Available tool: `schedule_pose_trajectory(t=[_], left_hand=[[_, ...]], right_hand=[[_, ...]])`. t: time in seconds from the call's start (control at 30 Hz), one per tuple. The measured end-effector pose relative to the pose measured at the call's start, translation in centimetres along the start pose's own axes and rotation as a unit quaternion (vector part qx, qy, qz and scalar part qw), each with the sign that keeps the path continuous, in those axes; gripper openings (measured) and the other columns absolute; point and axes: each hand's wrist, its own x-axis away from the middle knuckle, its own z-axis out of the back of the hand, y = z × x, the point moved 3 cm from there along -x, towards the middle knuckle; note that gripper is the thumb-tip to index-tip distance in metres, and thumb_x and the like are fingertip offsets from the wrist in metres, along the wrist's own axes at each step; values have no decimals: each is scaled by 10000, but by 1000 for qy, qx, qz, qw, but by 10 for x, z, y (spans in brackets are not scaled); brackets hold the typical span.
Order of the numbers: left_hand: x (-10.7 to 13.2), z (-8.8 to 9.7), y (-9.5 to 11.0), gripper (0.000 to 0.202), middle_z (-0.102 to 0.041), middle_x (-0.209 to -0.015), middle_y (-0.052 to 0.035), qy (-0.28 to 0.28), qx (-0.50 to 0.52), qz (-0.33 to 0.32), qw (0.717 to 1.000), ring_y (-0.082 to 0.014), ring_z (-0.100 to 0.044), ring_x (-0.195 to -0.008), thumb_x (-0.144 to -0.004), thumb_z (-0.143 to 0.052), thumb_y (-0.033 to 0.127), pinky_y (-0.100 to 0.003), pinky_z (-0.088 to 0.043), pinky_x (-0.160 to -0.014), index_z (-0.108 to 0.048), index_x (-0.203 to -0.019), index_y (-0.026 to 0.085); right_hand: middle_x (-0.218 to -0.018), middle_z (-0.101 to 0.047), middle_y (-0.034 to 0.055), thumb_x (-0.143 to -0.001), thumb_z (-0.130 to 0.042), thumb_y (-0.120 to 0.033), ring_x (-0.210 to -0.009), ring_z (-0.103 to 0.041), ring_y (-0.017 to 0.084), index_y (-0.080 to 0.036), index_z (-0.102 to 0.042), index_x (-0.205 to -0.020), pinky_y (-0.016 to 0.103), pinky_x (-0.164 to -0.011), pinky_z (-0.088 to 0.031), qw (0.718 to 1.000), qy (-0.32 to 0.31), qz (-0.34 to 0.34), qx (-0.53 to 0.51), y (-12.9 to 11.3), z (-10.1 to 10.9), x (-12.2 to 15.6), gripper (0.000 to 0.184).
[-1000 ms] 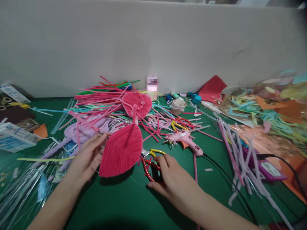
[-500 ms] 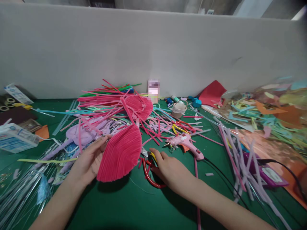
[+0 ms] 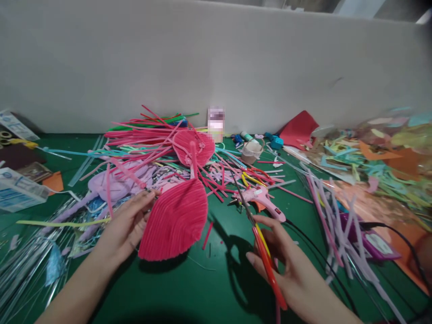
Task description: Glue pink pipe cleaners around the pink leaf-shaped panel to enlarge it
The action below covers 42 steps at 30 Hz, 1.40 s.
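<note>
My left hand [image 3: 126,227] pinches the left edge of a pink ribbed leaf-shaped piece [image 3: 175,220] made of pipe cleaners and holds it tilted above the green table [image 3: 189,288]. My right hand [image 3: 286,265] has its fingers wrapped round pliers [image 3: 261,245] with red and yellow handles. The pliers are lifted off the table, their thin metal jaws pointing up and left towards the pile. A second pink leaf shape [image 3: 194,146] lies further back on the heap of pink pipe cleaners [image 3: 141,135].
A pink glue gun [image 3: 261,198] with a black cord lies just beyond my right hand. Lilac pipe cleaners [image 3: 337,220] and cut paper scraps [image 3: 371,157] cover the right side. A small cup [image 3: 251,150], boxes [image 3: 16,193] at the left and a white wall [image 3: 216,63] behind.
My right hand has picked the pliers up from the table and drawn them right and towards me. My left hand has kept its hold on the pink leaf piece, which shifted slightly.
</note>
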Motion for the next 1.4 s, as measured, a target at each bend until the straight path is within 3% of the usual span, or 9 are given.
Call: schedule_pose_trajectory(t=[0.1,0.23,0.3,0.5,0.7,0.87,1.03,1.27,1.4], left_hand=[[0,0,-1,104,-726,-804,17,-13,-43,-38,998,-73,-653,-567,-733,-729,121,-137,-534,-499,-693,-817,172],[2,0,0,209,-704,-760,36,-34,-90,-69,993,-61,-604,-528,-646,-820,246,-127,-483,-459,-693,-800,182],[4,-1,0,248,-689,-725,45,-31,-104,-84,991,-67,-595,-537,-609,-842,290,-130,-472,-466,-689,-775,187],[14,-8,0,264,-677,-702,29,-38,-149,-133,979,-114,-608,-639,-573,-854,349,-164,-476,-555,-715,-733,191],[16,-8,-4,255,-717,-752,-13,-60,-196,-144,968,-162,-627,-677,-604,-832,369,-212,-486,-596,-749,-759,184],[10,-4,-9,203,-719,-765,8,-98,-204,-155,962,-134,-636,-703,-666,-799,373,-187,-484,-638,-759,-783,212],[8,-2,-10,158,-714,-761,33,-113,-211,-164,957,-101,-630,-704,-693,-783,373,-151,-476,-639,-761,-786,247],[9,-4,-8,158,-719,-720,39,-120,-218,-168,954,-89,-626,-659,-670,-794,385,-138,-476,-622,-767,-755,254],[9,-6,-8,174,-717,-692,41,-111,-201,-161,960,-81,-620,-629,-628,-821,379,-125,-473,-595,-768,-723,242]], right_hand=[[-873,-544,8,-838,-597,-272,-708,-589,151,-300,-358,-1245,265,-660,-524,999,-4,-1,53,14,5,8,473],[-806,-523,-12,-741,-688,-248,-539,-536,149,-278,-220,-1373,273,-503,-494,990,-22,-3,142,29,9,16,787],[-874,-544,20,-674,-759,-302,-560,-549,166,-263,-251,-1365,296,-501,-490,984,-2,6,180,26,10,15,858],[-1100,-600,116,-673,-731,-583,-965,-622,305,-236,-464,-1160,397,-767,-511,958,64,48,274,-4,5,-9,655],[-1136,-631,138,-810,-613,-519,-920,-656,269,-206,-480,-1140,352,-714,-516,942,73,124,304,-12,1,-34,474],[-919,-665,111,-812,-614,-498,-868,-660,282,-178,-510,-1099,345,-642,-514,919,79,161,351,-14,2,-42,442],[-1068,-662,123,-836,-601,-470,-954,-656,262,-186,-483,-1147,350,-751,-525,917,60,193,344,-16,4,-44,438],[-745,-639,52,-875,-549,-464,-672,-636,234,-156,-477,-1131,295,-505,-452,899,66,199,384,-13,5,-46,406],[-727,-632,43,-897,-534,-455,-647,-633,220,-125,-463,-1203,289,-516,-459,892,69,217,391,-13,5,-47,456]])
